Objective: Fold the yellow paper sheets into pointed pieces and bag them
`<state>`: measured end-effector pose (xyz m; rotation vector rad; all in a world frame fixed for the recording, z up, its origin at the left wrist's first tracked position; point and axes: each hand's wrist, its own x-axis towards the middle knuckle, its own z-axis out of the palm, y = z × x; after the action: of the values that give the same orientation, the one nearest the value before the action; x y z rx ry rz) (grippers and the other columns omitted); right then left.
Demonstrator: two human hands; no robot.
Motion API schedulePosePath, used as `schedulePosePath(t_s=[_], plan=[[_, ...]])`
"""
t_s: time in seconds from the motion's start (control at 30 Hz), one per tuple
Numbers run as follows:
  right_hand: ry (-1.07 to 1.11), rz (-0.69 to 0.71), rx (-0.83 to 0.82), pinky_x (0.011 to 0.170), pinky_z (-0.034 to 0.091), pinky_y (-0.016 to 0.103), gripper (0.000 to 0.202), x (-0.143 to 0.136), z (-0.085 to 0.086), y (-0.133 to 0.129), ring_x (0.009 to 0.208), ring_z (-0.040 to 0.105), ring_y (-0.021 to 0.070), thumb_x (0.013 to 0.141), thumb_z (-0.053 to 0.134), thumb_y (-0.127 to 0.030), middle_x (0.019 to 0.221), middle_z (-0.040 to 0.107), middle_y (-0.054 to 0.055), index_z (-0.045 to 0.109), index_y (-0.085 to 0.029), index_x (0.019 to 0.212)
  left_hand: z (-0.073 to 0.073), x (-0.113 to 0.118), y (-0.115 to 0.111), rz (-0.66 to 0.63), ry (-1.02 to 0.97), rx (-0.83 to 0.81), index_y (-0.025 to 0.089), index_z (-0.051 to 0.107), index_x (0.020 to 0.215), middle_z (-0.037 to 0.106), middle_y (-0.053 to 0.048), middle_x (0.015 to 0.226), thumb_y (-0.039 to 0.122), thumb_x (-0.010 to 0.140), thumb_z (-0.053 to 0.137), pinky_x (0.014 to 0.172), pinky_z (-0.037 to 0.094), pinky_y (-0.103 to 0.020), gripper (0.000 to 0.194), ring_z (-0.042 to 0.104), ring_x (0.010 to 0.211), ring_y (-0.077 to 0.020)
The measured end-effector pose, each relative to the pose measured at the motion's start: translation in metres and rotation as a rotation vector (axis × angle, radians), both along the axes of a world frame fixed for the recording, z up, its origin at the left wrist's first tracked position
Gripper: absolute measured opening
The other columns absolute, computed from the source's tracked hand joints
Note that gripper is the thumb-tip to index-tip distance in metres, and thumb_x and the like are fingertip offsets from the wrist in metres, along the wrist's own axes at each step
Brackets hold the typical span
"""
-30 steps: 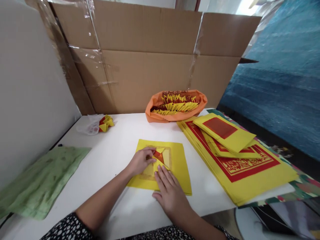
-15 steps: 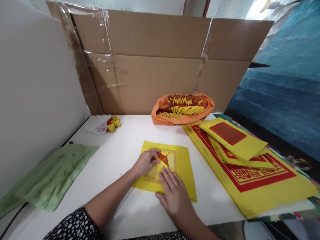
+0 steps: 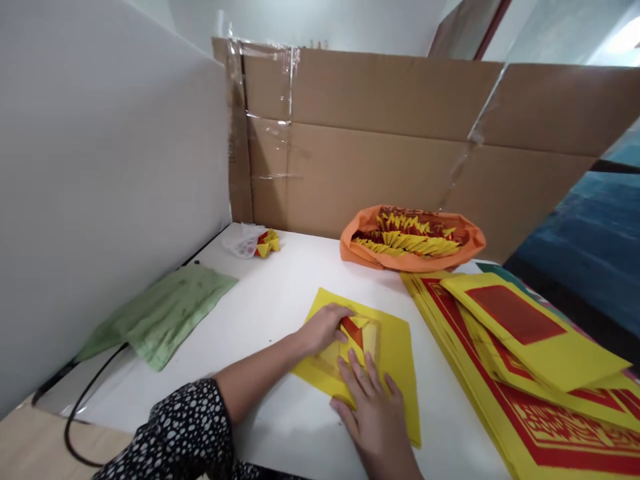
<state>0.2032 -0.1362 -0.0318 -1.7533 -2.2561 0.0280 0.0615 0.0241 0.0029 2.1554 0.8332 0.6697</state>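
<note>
A small folded paper [image 3: 356,331], yellow with a red-orange band, lies on a yellow paper sheet [image 3: 400,347] with a paler square at its middle. My left hand [image 3: 326,328] grips its left edge between thumb and fingers. From the near side, my right hand [image 3: 374,408] lies almost flat, fingers stretched out, its fingertips touching the lower part of the folded paper. The palm rests over the sheet's near edge and hides part of it.
An orange bag [image 3: 415,261] filled with folded yellow and red papers stands by the cardboard wall [image 3: 370,173]. Printed yellow sheets [image 3: 510,317] are stacked at the right. A green cloth [image 3: 165,313] and a clear plastic bag [image 3: 243,241] with folded pieces lie left.
The camera has turned left, so everything on the table appears further right. Both hands stay at the folded paper, and the right fingers are slightly more spread.
</note>
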Motion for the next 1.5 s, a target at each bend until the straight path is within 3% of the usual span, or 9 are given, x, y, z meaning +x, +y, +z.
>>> schedulePosePath(t_s=[0.17,0.37,0.53,0.63,0.83,0.97,1.13,1.33,1.5], plan=[[0.146,-0.005,-0.098,0.099,0.04,0.061,0.057,0.016,-0.004,0.005,0.136,0.038,0.0359,0.088,0.055,-0.047,0.154,0.033,0.004,0.041,-0.038,0.143,0.004,0.001,0.005,0.056,-0.126,-0.256,0.019,0.069,0.11,0.065,-0.002,0.096,0.006,0.053,0.081,0.087,0.042,-0.031,0.06,0.058,0.093,-0.0217],[0.524,-0.038,0.062,0.101,0.045,0.045,0.053,0.027,0.025,0.04,0.131,0.047,0.0276,0.09,0.053,-0.037,0.143,0.049,0.01,0.043,-0.024,0.14,0.003,0.001,0.0,0.168,-0.262,-0.449,0.011,0.07,0.097,0.061,0.0,0.065,0.032,0.07,0.075,0.058,0.042,-0.024,0.034,0.053,0.057,-0.0129],[0.697,-0.057,0.075,0.09,0.051,0.038,0.031,0.017,0.057,0.06,0.106,0.062,0.0255,0.08,0.06,-0.027,0.113,0.066,0.006,0.059,-0.024,0.111,0.02,-0.003,-0.016,0.211,-0.566,-0.798,0.012,0.069,0.081,0.069,-0.004,0.073,0.055,0.065,0.078,0.064,0.045,-0.024,0.047,0.059,0.061,-0.0124],[0.727,-0.092,0.034,0.079,0.051,0.034,0.014,0.013,0.065,0.064,0.088,0.064,0.0239,0.078,0.063,-0.032,0.092,0.067,0.003,0.061,-0.023,0.088,0.024,-0.006,-0.02,0.24,-0.577,-0.907,0.012,0.066,0.079,0.068,-0.004,0.069,0.062,0.066,0.075,0.061,0.048,-0.025,0.052,0.06,0.057,-0.0123],[0.836,-0.3,0.042,0.055,0.04,0.026,0.035,0.015,0.064,0.064,0.055,0.049,0.0148,0.087,0.054,-0.054,0.063,0.057,-0.003,0.055,-0.022,0.071,0.027,-0.008,-0.019,0.207,-0.601,-1.031,0.013,0.063,0.084,0.072,-0.007,0.075,0.063,0.065,0.076,0.065,0.054,-0.027,0.055,0.069,0.064,-0.0166],[0.821,-0.354,0.093,0.054,0.039,0.026,0.037,0.017,0.064,0.066,0.053,0.048,0.0145,0.087,0.054,-0.054,0.063,0.056,-0.003,0.054,-0.022,0.07,0.029,-0.007,-0.02,0.19,-0.644,-1.031,0.013,0.062,0.085,0.072,-0.007,0.075,0.065,0.062,0.077,0.064,0.055,-0.027,0.059,0.069,0.062,-0.016],[0.761,-0.11,0.081,0.069,0.048,0.032,0.03,0.019,0.067,0.069,0.076,0.058,0.0208,0.084,0.06,-0.045,0.079,0.057,0.002,0.058,-0.023,0.064,0.032,-0.006,-0.023,0.155,-0.587,-0.938,0.014,0.066,0.095,0.073,-0.006,0.078,0.062,0.067,0.075,0.065,0.053,-0.028,0.056,0.069,0.065,-0.0179],[0.713,-0.094,0.024,0.065,0.049,0.033,0.022,0.022,0.066,0.074,0.072,0.057,0.0209,0.08,0.061,-0.039,0.079,0.054,0.002,0.06,-0.024,0.063,0.035,-0.009,-0.026,-0.091,-0.544,-0.833,0.015,0.07,0.106,0.073,-0.006,0.093,0.038,0.064,0.083,0.076,0.051,-0.028,0.049,0.068,0.08,-0.0189],[0.789,-0.15,-0.003,0.064,0.051,0.031,0.029,0.028,0.071,0.073,0.072,0.059,0.0196,0.076,0.064,-0.04,0.085,0.061,0.002,0.057,-0.022,0.097,0.035,-0.01,-0.022,-0.003,-0.536,-0.788,0.014,0.068,0.106,0.072,-0.006,0.085,0.039,0.065,0.083,0.067,0.052,-0.026,0.05,0.067,0.071,-0.0176]])
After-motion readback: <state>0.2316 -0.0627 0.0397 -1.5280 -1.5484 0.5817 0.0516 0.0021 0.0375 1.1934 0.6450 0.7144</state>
